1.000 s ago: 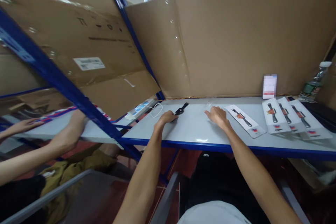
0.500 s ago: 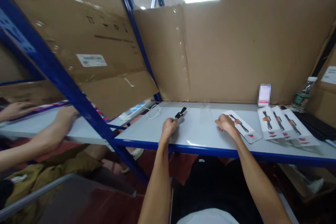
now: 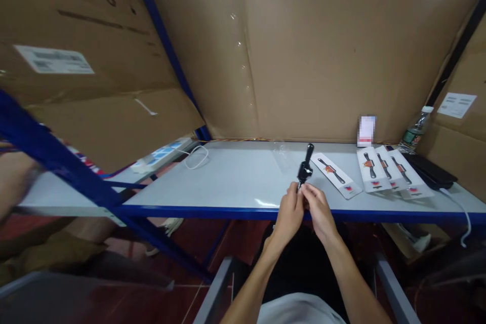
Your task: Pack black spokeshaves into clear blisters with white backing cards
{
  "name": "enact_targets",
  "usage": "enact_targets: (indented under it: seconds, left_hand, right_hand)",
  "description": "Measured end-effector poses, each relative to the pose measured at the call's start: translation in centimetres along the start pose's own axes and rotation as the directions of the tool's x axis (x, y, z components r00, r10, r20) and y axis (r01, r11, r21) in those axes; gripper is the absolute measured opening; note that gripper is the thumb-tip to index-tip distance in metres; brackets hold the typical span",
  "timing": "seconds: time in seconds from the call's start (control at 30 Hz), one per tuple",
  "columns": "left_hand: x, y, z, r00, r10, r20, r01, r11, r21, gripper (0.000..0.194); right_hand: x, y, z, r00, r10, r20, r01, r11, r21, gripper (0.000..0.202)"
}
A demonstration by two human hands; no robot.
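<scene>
A black spokeshave (image 3: pixel 305 169) points up and away from me above the near part of the bench, one handle at its top and the other hidden among my fingers. My left hand (image 3: pixel 289 208) is closed round that lower handle. Against it, just below the tool's body, my right hand (image 3: pixel 318 208) has its thumb and fingers pressed together on the spokeshave; anything smaller between them is hidden. To the right of the tool lies a white packaging card (image 3: pixel 336 176) printed with a spokeshave picture.
Several similar cards (image 3: pixel 372 171) overlap farther right, near a phone (image 3: pixel 366 130), a bottle (image 3: pixel 414 132) and a black case (image 3: pixel 433 171) with a white cable. Clear plastic (image 3: pixel 280 154) lies toward the back. Cardboard (image 3: pixel 304 55) walls the bench. At left are a power strip (image 3: pixel 163 156) and another person's arm (image 3: pixel 17 182).
My left hand has brought the spokeshave rightward and closer to me. My right hand has left the single card and joined the left at the tool. The view has tilted down.
</scene>
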State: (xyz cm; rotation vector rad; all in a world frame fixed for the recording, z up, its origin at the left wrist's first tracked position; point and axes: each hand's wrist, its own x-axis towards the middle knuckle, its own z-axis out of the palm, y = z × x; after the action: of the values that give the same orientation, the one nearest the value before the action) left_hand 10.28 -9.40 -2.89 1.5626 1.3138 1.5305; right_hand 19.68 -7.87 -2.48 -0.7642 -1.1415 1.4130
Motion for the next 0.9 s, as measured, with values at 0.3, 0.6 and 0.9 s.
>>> enact_targets:
  seconds: [0.3,0.6,0.9]
  left_hand:
    - [0.8,3.1,-0.4,0.923,-0.028,0.384,-0.139,0.906,0.400,0.045]
    - [15.5,-2.0,-7.0,0.923,-0.347,-0.166,0.314,0.427,0.848,0.043]
    - [20.9,-5.4,-4.1,0.885,-0.417,-0.205,0.401,0.461,0.791,0.038]
  right_hand:
    - [0.2,-0.6,-4.7,0.957,-0.108,-0.270,0.119,0.993,0.024,0.048]
    - [-0.3,-0.4,-6.0,0.966,-0.095,-0.243,0.120,0.989,0.092,0.051]
    - [-0.3,0.0,-6.2,0.971,-0.121,-0.204,0.136,0.989,0.059,0.052]
